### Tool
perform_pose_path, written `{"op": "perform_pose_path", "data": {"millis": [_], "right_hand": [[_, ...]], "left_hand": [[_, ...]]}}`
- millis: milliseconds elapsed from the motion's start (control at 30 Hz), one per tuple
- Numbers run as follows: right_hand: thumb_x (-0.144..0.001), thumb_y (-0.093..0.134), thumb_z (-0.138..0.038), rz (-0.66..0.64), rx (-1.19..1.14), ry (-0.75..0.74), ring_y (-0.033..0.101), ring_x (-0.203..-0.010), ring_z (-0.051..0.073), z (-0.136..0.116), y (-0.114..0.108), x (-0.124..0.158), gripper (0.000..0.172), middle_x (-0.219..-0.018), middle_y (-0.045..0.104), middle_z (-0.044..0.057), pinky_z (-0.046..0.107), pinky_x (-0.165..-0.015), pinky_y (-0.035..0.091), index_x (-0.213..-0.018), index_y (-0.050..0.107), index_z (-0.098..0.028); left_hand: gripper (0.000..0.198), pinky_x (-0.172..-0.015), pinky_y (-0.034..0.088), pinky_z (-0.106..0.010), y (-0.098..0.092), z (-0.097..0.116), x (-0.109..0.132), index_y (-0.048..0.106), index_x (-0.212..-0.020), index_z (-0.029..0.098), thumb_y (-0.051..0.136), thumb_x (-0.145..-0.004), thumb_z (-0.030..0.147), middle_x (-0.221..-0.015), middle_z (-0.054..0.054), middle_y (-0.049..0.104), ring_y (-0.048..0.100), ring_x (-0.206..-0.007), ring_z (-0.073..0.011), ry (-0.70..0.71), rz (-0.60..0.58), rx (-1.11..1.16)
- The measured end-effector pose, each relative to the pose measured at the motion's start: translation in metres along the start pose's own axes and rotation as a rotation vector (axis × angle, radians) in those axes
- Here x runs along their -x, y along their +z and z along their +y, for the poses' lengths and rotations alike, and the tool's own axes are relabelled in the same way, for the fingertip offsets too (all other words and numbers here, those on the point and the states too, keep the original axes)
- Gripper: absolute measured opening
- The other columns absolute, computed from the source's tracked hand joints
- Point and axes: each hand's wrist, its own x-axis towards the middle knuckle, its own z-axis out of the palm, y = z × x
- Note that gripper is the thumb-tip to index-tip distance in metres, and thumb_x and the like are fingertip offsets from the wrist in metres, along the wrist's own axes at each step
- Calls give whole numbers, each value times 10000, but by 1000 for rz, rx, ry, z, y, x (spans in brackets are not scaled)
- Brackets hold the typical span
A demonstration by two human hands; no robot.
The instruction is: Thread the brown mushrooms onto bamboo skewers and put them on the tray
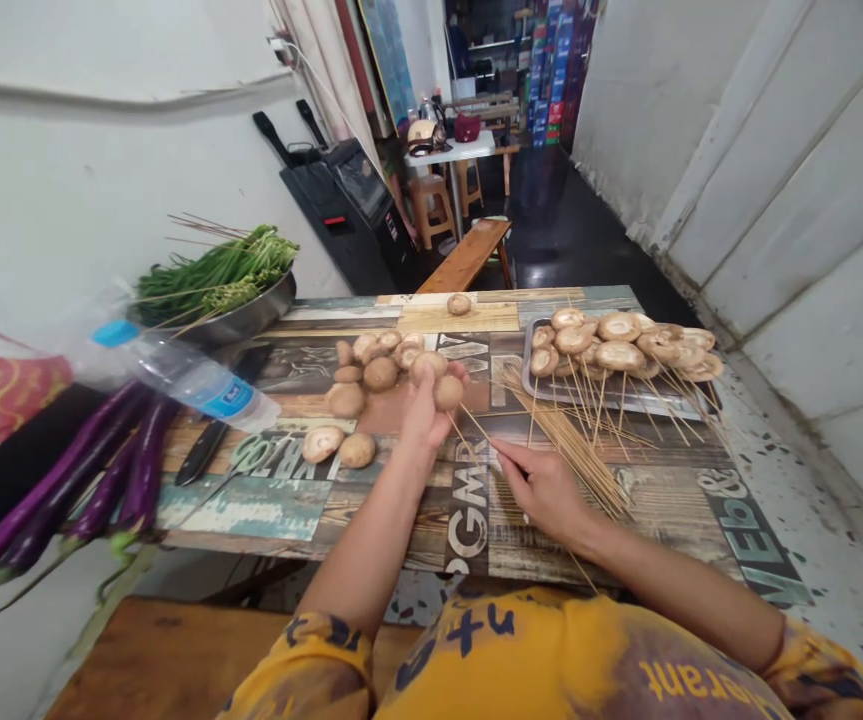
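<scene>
My left hand (422,412) is closed around brown-capped mushrooms (447,393), above the middle of the table. A thin bamboo skewer (474,423) runs from these mushrooms down to my right hand (547,492), which pinches it between thumb and fingers. How deep its tip sits in the mushrooms is hidden. Left of my left hand lies a pile of loose mushrooms (380,373), with two more mushrooms (357,450) in front of it. Beyond my right hand is a bundle of bare bamboo skewers (585,455).
Skewered mushrooms (620,355) fill a tray (527,372) at the right. One mushroom (459,303) sits near the far edge. Leftward are a metal bowl (251,315) of greens, a water bottle (198,385), a knife (202,450) and purple eggplants (63,475).
</scene>
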Motion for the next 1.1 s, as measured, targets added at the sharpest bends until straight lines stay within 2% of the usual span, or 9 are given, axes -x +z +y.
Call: {"op": "perform_pose_path", "data": {"millis": [300,600,800,933,1100], "right_hand": [[-893,485,-198,43,34,-39,720,-852,222,6,3,0,313,-1027,736,62,335,-808,569,-1114,706,-200],[-902,461,-214,61,56,-43,717,-795,225,7,6,0,321,-976,748,86,314,-741,549,-1099,707,-156],[-911,444,-213,42,171,-41,683,-675,207,6,7,-3,280,-817,748,75,276,-623,469,-946,716,-157],[-914,438,-206,21,216,-19,603,-545,165,4,7,-4,265,-666,699,45,252,-556,383,-855,693,-166],[-905,435,-184,33,180,-18,569,-539,148,4,10,-5,246,-662,682,40,241,-551,347,-815,664,-172]], "left_hand": [[275,-821,533,-330,-6,-6,-4,584,-1020,164,660,-824,340,-930,-81,692,676,-847,-167,17,-52,-38],[200,-753,542,-284,0,-9,2,609,-960,120,623,-854,290,-911,-98,701,673,-781,-150,15,-66,-76],[196,-721,543,-269,5,-13,7,609,-905,116,643,-838,296,-828,-90,706,675,-733,-145,16,-32,-105],[236,-695,545,-262,6,-15,10,605,-887,128,703,-783,317,-798,-76,706,669,-700,-139,28,-66,-128],[247,-686,540,-251,8,-17,12,611,-843,134,734,-748,326,-776,-65,702,661,-684,-131,28,-83,-147]]}}
